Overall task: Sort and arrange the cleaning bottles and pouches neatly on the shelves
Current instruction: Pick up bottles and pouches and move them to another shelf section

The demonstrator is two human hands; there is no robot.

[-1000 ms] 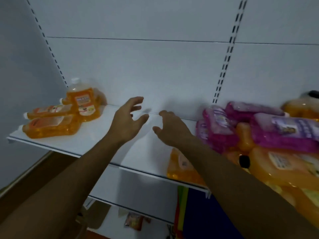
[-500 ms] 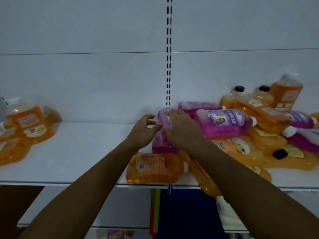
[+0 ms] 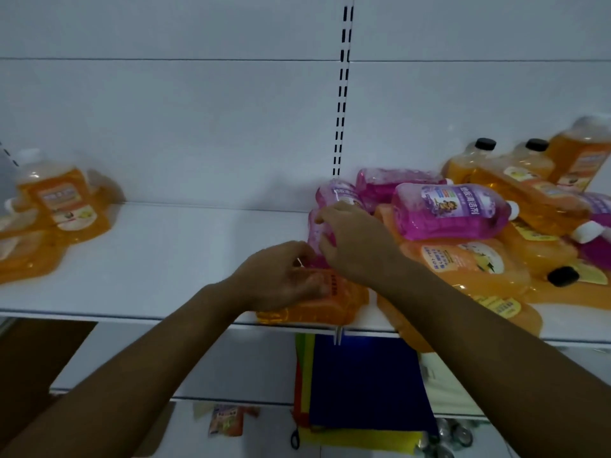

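On the white shelf [image 3: 158,259], the right hand [image 3: 357,242] curled its grip round a pink bottle [image 3: 319,226] at the pile's left edge; the left hand [image 3: 281,276] clasped the orange bottle [image 3: 330,302] lying below it

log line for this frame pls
left hand: grips orange bottle at shelf front | right hand: grips pink bottle | pile: unsorted
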